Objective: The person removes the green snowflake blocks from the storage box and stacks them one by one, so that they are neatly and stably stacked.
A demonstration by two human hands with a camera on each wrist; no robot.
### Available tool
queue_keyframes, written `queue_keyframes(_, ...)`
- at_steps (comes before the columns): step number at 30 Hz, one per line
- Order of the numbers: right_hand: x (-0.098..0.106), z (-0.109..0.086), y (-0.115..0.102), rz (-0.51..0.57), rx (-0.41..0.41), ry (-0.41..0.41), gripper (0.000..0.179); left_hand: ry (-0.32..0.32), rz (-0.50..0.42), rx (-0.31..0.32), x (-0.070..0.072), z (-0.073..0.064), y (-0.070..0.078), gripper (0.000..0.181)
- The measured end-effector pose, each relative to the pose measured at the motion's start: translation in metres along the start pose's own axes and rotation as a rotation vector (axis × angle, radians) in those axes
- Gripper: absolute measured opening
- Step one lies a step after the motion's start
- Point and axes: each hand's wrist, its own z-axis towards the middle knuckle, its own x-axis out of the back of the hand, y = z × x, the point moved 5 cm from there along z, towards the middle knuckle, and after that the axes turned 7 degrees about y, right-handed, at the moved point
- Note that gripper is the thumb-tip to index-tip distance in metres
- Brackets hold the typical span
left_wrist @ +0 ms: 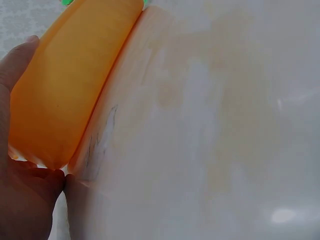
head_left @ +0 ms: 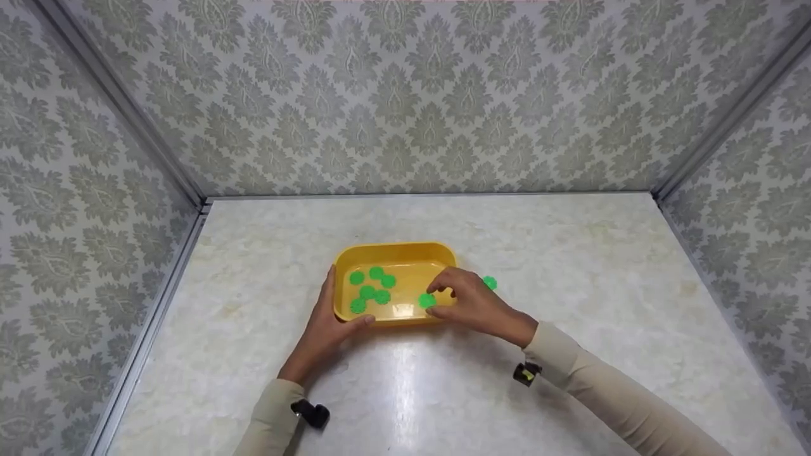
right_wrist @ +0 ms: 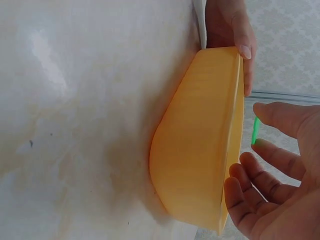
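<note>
Green disc (head_left: 427, 301), yellow tub (head_left: 405, 254) in hands (head_left: 479, 306)

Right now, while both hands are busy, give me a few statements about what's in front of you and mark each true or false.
1. The left hand holds the yellow tray. True.
2. The right hand pinches a blue block. False: it pinches a green piece between thumb and finger.
3. Six other green pieces lie inside the tray. True.
4. Nothing green lies outside the tray. False: a stray green piece is on the table, past the tray's right end, partly hidden by the right hand.
5. The tray is upside down. False: its open side faces up.
</note>
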Motion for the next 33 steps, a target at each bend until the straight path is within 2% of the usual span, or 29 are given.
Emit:
queue_keyframes(12, 0.012, -0.010, 0.005, -0.005, 0.029, 0.014, 0.024, 0.001, -0.032, -0.013, 0.000, -0.001, -0.003, 0.130)
queue_keyframes(28, 0.035, -0.016, 0.025, -0.027, -0.037, 0.082, 0.020, -0.001, -0.007, -0.015, 0.000, -0.001, -0.002, 0.130)
queue_keyframes(33, 0.043, -0.018, 0.037, -0.035, -0.083, 0.096, 0.021, -0.002, -0.014, -0.011, 0.000, 0.000, -0.002, 0.130)
